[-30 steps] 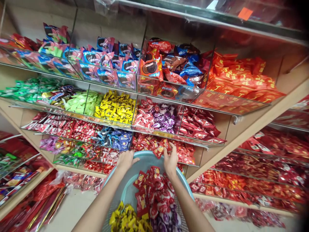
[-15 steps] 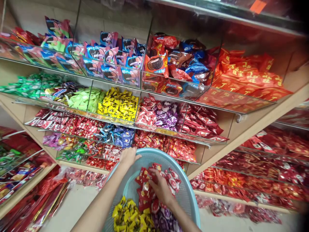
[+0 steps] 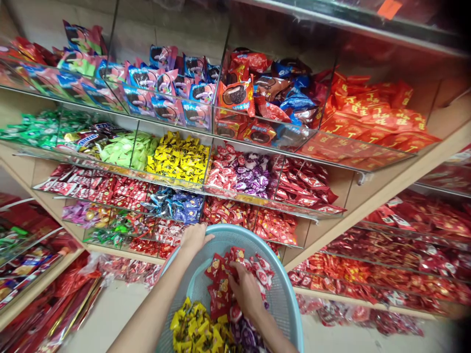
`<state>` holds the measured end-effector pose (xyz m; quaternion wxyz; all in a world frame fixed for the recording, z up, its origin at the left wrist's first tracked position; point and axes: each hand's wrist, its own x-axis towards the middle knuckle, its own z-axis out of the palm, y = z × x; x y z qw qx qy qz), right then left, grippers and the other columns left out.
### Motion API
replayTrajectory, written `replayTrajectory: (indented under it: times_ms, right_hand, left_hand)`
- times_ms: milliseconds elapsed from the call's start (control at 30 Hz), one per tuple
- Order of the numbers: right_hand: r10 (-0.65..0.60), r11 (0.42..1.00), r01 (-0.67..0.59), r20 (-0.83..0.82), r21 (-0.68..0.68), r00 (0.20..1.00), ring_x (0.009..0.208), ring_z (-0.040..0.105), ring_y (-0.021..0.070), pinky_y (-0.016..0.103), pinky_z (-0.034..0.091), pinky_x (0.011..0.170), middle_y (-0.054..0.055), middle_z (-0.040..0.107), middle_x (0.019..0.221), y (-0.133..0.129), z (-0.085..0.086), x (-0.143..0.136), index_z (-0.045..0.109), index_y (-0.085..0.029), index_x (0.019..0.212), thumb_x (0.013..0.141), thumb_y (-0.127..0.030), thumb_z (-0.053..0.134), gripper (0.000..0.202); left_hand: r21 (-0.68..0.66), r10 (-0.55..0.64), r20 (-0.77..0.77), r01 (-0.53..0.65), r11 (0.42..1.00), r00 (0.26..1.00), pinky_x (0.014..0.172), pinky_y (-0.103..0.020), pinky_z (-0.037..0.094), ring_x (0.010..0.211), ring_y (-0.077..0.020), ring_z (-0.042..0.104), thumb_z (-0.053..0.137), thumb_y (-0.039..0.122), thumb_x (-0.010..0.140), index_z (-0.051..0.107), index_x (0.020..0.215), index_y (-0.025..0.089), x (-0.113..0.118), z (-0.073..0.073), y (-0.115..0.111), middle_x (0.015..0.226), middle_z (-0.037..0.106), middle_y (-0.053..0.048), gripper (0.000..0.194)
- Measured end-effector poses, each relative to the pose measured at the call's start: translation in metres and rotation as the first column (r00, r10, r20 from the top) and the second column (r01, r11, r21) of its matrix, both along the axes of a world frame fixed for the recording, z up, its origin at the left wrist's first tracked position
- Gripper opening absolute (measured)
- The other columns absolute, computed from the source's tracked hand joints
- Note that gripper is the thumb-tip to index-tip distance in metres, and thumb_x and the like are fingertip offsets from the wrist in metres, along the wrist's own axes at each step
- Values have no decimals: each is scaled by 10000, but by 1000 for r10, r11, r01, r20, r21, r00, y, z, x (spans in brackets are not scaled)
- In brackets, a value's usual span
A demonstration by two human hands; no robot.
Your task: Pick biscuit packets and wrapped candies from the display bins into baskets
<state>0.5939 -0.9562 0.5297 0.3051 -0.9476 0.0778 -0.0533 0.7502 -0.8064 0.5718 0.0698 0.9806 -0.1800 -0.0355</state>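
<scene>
While your left hand curls over the far left rim of the blue basket, gripping it, your right hand lies in the basket on the red sweets, fingers bent down into the pile; whether they pinch any is not clear. Yellow sweets lie near left in the basket, purple ones near, under your wrist. Beyond the basket stand shelves with bins of sweets.
</scene>
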Motion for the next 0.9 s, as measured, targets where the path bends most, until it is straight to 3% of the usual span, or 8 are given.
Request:
replayTrajectory:
  times_ms: [233, 467, 567, 700, 767, 900]
  right_hand:
    - [26, 997, -27, -12, -67, 1000, 916, 587, 188, 265, 432, 788, 62, 629, 969, -4, -10, -6, 575, -218, 984, 779, -154, 491, 230]
    - [20, 1000, -21, 65, 17, 998, 876, 599, 184, 246, 434, 729, 31, 659, 916, -15, 8, 7, 540, -217, 969, 818, -217, 473, 166]
    - [30, 987, -14, 94, -158, 995, 900, 582, 189, 258, 424, 762, 50, 646, 937, -7, 15, 23, 540, -202, 974, 816, -156, 459, 183]
    - [15, 848, -6, 13, -530, 1000, 878, 564, 234, 346, 422, 770, 112, 616, 916, 19, 15, 50, 563, -167, 934, 820, -55, 375, 247]
    - [6, 797, -31, -44, -603, 999, 866, 564, 253, 383, 431, 738, 144, 601, 932, 32, 12, 60, 569, -150, 940, 827, -40, 342, 277]
    - [50, 779, -109, -112, -617, 992, 865, 570, 271, 411, 438, 717, 159, 603, 944, 44, 5, 68, 590, -129, 949, 826, -35, 336, 297]
  left_hand:
    - [14, -18, 18, 17, 1000, 1000, 763, -340, 446, 912, -267, 617, 434, 555, 806, 570, 999, 165, 0, 1, 0, 941, 666, -130, 456]
    - [9, 18, -15, -18, 1000, 1000, 773, -328, 448, 927, -259, 615, 458, 548, 798, 576, 993, 172, 1, 0, -1, 956, 662, -124, 440]
    - [15, 17, -9, -17, 1000, 1000, 768, -333, 452, 915, -261, 620, 457, 546, 798, 579, 990, 171, 1, -2, -1, 947, 665, -124, 439]
    - [15, -2, 14, 2, 1000, 1000, 758, -337, 457, 910, -266, 623, 445, 551, 800, 576, 999, 169, 1, -2, 0, 944, 667, -129, 450]
    - [17, 1, 16, -1, 1000, 1000, 757, -333, 457, 910, -264, 624, 441, 556, 799, 575, 1000, 169, 1, -2, 0, 947, 668, -126, 457]
    - [27, 7, 27, -7, 1000, 1000, 738, -333, 460, 890, -270, 631, 431, 562, 800, 584, 977, 165, 0, -1, -1, 929, 674, -124, 461]
